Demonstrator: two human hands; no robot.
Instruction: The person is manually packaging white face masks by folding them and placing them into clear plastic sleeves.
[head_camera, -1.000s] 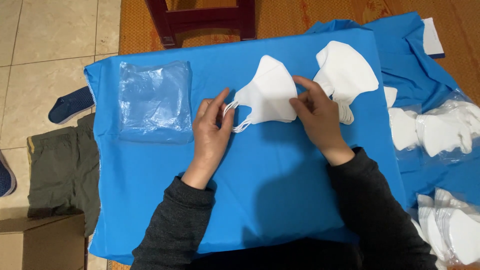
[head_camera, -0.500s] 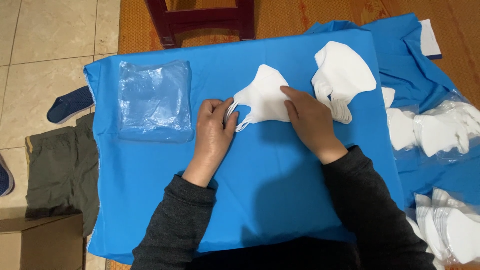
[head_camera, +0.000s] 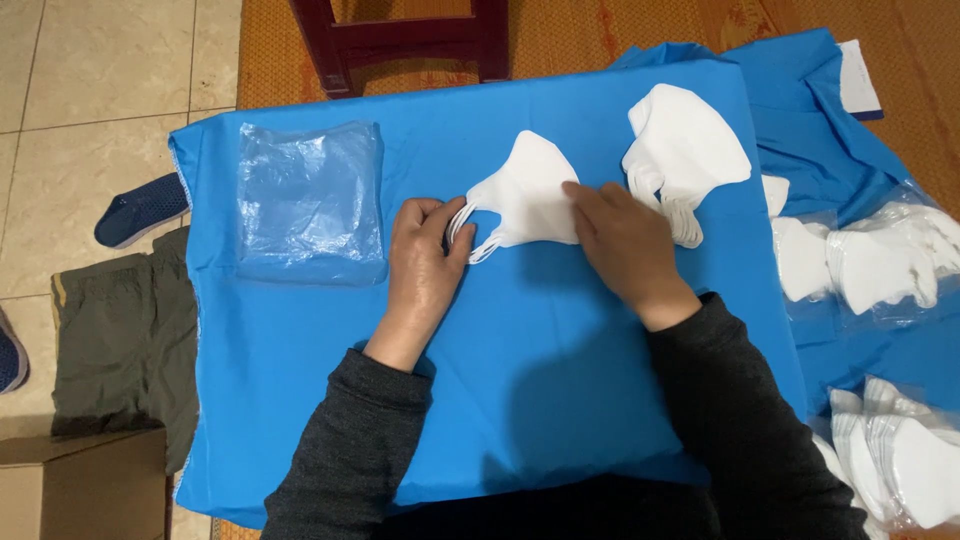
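While the white face mask (head_camera: 528, 195) lies flat mid-surface on the blue cloth (head_camera: 560, 400), its ear loops (head_camera: 462, 228) are pinched by the left hand (head_camera: 425, 262); its right edge is pressed by the right hand (head_camera: 622, 245), likely for steadying. Clear bags (head_camera: 310, 200) are stacked left, spare masks (head_camera: 685, 150) right.

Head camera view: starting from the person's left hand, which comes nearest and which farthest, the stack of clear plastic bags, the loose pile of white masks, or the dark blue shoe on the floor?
From the left hand:
1. Stack of clear plastic bags, just left of it on the blue cloth.
2. Loose pile of white masks, to the right, beyond the right hand.
3. Dark blue shoe, far left on the floor.
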